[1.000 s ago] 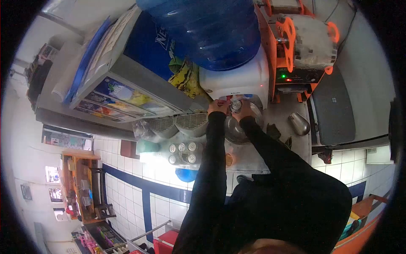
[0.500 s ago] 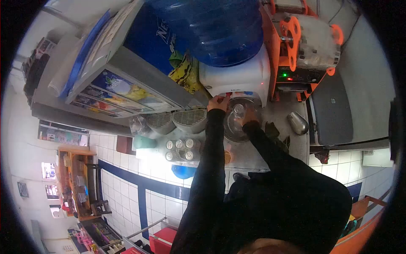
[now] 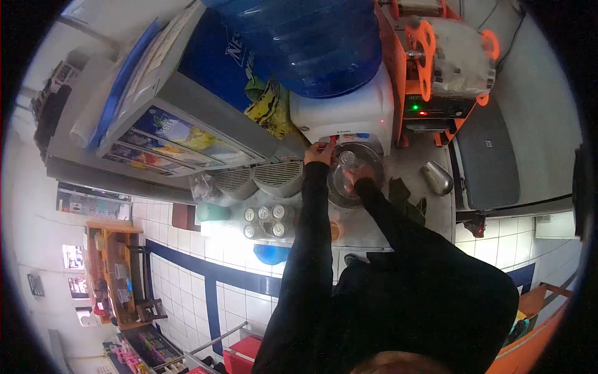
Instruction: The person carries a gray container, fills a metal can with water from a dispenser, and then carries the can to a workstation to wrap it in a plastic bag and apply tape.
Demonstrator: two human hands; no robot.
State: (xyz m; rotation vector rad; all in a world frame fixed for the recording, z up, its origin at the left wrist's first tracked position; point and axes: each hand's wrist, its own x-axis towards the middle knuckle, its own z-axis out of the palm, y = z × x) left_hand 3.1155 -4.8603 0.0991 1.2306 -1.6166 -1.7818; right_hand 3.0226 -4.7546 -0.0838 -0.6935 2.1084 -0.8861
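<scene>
My left hand [image 3: 319, 152] is closed, its fingers on the red tap [image 3: 332, 141] at the front of the white water dispenser [image 3: 342, 116]. Below the tap stands a round metal bowl [image 3: 374, 160] on the counter. Inside its rim is a can [image 3: 347, 159], its silver lid toward me and right under the dispenser front. My right hand [image 3: 356, 174], slightly blurred, reaches into the bowl and is closed round the lower side of the can. A large blue water bottle [image 3: 311, 50] sits on top of the dispenser.
A pack of cans [image 3: 265, 221] stands left of my left arm, near grey drip trays [image 3: 278, 177] of the drink machine [image 3: 187, 131]. On the right are a metal cup [image 3: 438, 179], dark green cloth [image 3: 408, 202] and an orange sealing machine [image 3: 430, 112].
My right hand has shifted slightly left and down within the bowl, with the can. The left hand stays at the red tap. The whole view has moved a little.
</scene>
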